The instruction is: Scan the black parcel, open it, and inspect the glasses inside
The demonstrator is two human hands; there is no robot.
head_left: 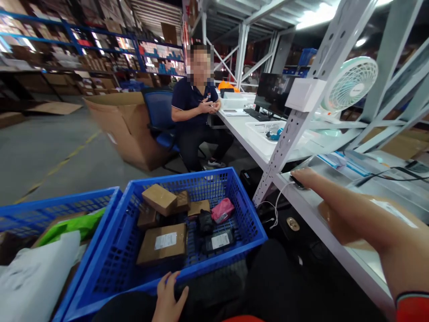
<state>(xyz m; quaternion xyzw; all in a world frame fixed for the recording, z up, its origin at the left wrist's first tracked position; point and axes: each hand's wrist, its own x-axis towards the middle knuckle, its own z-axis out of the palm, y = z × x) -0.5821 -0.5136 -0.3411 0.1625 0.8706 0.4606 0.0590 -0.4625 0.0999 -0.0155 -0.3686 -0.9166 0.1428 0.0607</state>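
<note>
Blue shelving (71, 38) beyond grey floor (72, 150)

I can see two big blue crates (181, 175), one pink bag (223, 210), one green bag (72, 228), one fan (355, 85), one black screen (273, 93), one blue chair (162, 114) and one huge brown box (130, 132).

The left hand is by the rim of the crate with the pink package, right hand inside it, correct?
No: the head view shows the right hand at the white table, not inside the crate; the left hand is by the crate's rim.
</note>
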